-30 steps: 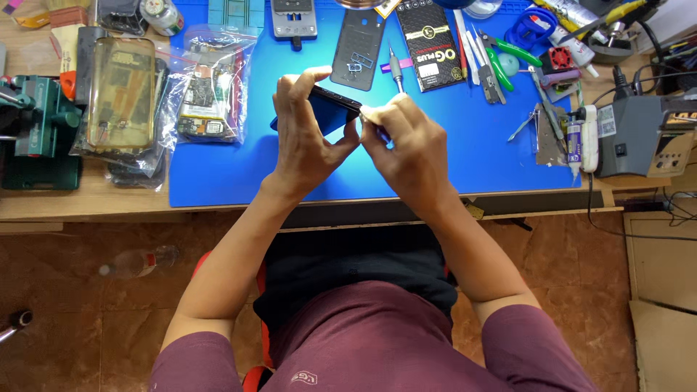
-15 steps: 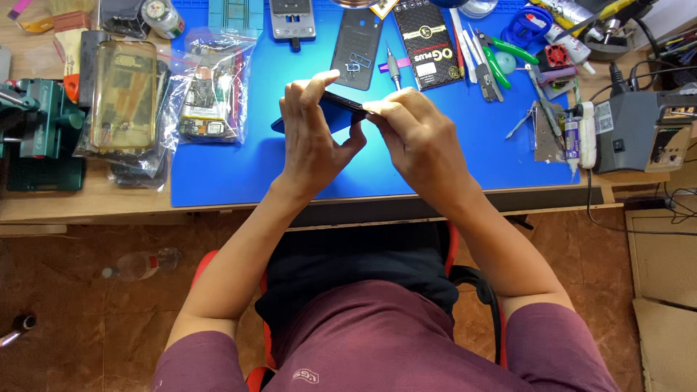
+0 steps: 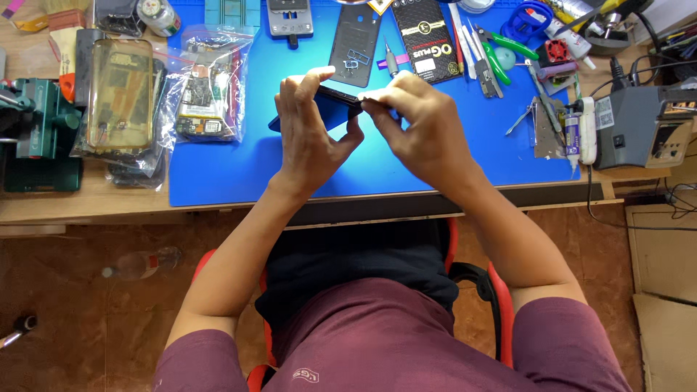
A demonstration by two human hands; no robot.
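A dark phone [image 3: 335, 101] is held tilted on edge above the blue work mat [image 3: 239, 163]. My left hand [image 3: 308, 138] grips it from the left, fingers over its top edge and thumb underneath. At the phone's right edge, my right hand [image 3: 421, 127] pinches a thin light-coloured piece [image 3: 370, 95]. What that piece is cannot be made out. Most of the phone is hidden behind my left hand.
A dark phone back cover [image 3: 354, 42], a black box [image 3: 428, 40] and another phone [image 3: 289, 18] lie at the mat's far side. Bagged phone parts [image 3: 207, 87] sit left, beside a green vise [image 3: 36, 123]. Hand tools [image 3: 501, 54] and a grey station [image 3: 642, 127] stand right.
Both hands and the phone stay in nearly the same place. My right hand's fingertips have shifted slightly along the phone's right edge.
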